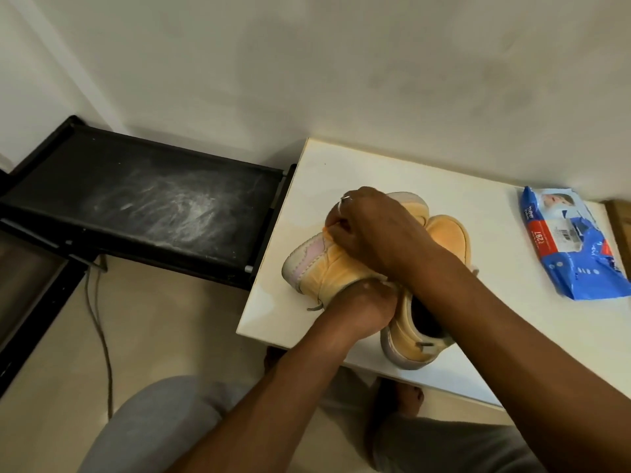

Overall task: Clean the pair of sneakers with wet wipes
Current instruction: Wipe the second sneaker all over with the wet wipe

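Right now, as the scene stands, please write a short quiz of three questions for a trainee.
1. True or false: the pack lies on the table, and no hand touches it.
2. What do the left hand and the right hand hold? A) the pack B) one sneaker C) nothing
3. Fill in: the dusty shelf left of the table is ____ in colour.
Key: 1 true; 2 B; 3 black.
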Available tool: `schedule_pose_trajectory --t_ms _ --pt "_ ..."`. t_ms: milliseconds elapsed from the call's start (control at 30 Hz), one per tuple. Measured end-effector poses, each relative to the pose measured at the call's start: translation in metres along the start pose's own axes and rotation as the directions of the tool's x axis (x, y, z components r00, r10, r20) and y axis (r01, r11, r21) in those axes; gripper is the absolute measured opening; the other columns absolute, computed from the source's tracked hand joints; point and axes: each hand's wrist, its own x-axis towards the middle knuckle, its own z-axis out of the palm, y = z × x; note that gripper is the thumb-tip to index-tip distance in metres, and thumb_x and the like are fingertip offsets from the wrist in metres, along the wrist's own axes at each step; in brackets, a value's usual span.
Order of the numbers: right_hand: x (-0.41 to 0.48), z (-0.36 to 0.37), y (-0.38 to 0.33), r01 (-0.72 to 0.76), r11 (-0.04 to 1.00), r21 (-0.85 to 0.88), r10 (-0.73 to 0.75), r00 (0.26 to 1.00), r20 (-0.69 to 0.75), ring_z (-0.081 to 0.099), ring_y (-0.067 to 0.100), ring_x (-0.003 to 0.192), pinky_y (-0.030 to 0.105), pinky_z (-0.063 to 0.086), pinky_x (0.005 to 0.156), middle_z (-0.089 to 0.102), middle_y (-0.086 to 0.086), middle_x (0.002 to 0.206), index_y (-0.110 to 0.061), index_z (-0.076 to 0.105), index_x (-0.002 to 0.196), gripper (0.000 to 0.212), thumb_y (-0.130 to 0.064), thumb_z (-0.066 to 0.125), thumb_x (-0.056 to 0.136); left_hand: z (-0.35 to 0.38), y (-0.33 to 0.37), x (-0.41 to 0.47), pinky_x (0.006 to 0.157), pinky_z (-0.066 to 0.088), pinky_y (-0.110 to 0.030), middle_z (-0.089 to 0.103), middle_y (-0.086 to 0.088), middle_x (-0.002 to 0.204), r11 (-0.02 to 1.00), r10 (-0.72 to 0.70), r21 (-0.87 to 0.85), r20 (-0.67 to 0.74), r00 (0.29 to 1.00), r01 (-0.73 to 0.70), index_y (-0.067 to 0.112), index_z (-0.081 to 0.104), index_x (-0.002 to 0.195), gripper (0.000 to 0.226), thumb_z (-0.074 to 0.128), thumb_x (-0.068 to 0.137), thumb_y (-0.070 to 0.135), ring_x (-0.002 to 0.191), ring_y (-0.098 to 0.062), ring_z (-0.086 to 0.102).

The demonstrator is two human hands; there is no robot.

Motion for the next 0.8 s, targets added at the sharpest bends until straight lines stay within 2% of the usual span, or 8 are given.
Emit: schedule_pose_trajectory --t_ms 67,167,233,333,433,533,633,800 --pt "0.001 -0.002 0.003 -0.002 1.000 -0.023 0.001 1.000 -0.020 0.061 0.016 0.090 0.028 0.048 0.074 0.072 0.000 0.101 -0.019 0.075 0.101 0.022 -0.023 0.056 0.091 -0.003 -0.002 -0.004 0.107 0.032 -0.037 0.047 -0.016 0.141 1.000 0.019 -0.009 -0.031 0.999 -0.019 0.001 0.043 0.138 0.042 0.025 0.106 0.022 0.130 -0.030 0.043" --pt "0.007 -0.009 0.021 -0.161 0.984 -0.072 0.154 0.983 -0.105 0.063 0.019 0.090 0.031 0.049 0.072 0.071 -0.001 0.098 -0.022 0.075 0.096 0.020 -0.028 0.058 0.088 -0.005 -0.011 -0.012 0.095 0.040 -0.038 0.055 -0.022 0.129 0.993 0.102 0.060 -0.099 0.990 -0.097 -0.006 0.054 0.124 0.039 0.030 0.104 0.017 0.120 -0.035 0.050" --pt "0.009 -0.011 0.028 -0.239 0.967 -0.083 0.226 0.964 -0.142 0.062 0.021 0.090 0.031 0.048 0.070 0.070 -0.001 0.096 -0.022 0.074 0.094 0.019 -0.028 0.058 0.087 -0.004 -0.011 -0.009 0.098 0.039 -0.036 0.054 -0.021 0.132 0.994 0.088 0.077 -0.088 0.992 -0.082 -0.006 0.051 0.127 0.037 0.030 0.104 0.014 0.121 -0.033 0.050" --pt "0.007 -0.004 0.019 -0.173 0.982 -0.074 0.164 0.981 -0.108 0.062 0.021 0.089 0.036 0.052 0.073 0.070 0.000 0.095 -0.020 0.073 0.095 0.020 -0.026 0.055 0.089 -0.001 -0.006 -0.003 0.104 0.035 -0.031 0.050 -0.018 0.137 0.992 0.117 0.063 -0.077 0.990 -0.112 -0.001 0.044 0.135 0.036 0.029 0.105 0.011 0.125 -0.026 0.049" --pt "0.005 0.007 -0.001 -0.016 1.000 -0.004 0.016 1.000 -0.022 0.062 0.016 0.082 0.027 0.048 0.070 0.072 0.000 0.094 -0.018 0.074 0.097 0.022 -0.024 0.054 0.092 0.006 -0.013 0.006 0.106 0.036 -0.030 0.050 -0.012 0.139 0.986 0.063 -0.146 -0.096 0.993 -0.076 0.006 0.043 0.138 0.038 0.032 0.104 0.022 0.126 -0.023 0.049" --pt "0.006 0.007 -0.003 -0.007 1.000 -0.015 0.007 1.000 -0.020 0.064 0.016 0.081 0.027 0.049 0.070 0.073 0.000 0.095 -0.018 0.075 0.099 0.023 -0.026 0.055 0.092 0.005 -0.016 0.000 0.101 0.043 -0.035 0.056 -0.014 0.132 0.949 0.049 -0.302 -0.146 0.988 -0.091 0.003 0.052 0.132 0.039 0.037 0.102 0.023 0.122 -0.029 0.053" --pt "0.009 -0.004 0.013 -0.141 0.988 -0.070 0.136 0.988 -0.068 0.064 0.022 0.086 0.037 0.053 0.075 0.072 0.001 0.095 -0.020 0.074 0.098 0.021 -0.027 0.057 0.089 -0.004 -0.011 -0.011 0.096 0.040 -0.040 0.054 -0.023 0.129 0.962 0.004 -0.271 -0.087 0.996 -0.027 -0.007 0.054 0.124 0.037 0.032 0.103 0.014 0.119 -0.037 0.050" --pt "0.009 -0.011 0.027 -0.253 0.962 -0.099 0.244 0.965 -0.097 0.062 0.024 0.082 0.036 0.051 0.068 0.068 0.000 0.087 -0.021 0.070 0.088 0.016 -0.027 0.055 0.087 -0.003 -0.012 -0.008 0.095 0.039 -0.040 0.053 -0.023 0.129 0.988 0.045 -0.145 -0.087 0.995 -0.057 -0.007 0.053 0.124 0.038 0.029 0.103 0.014 0.119 -0.037 0.049"
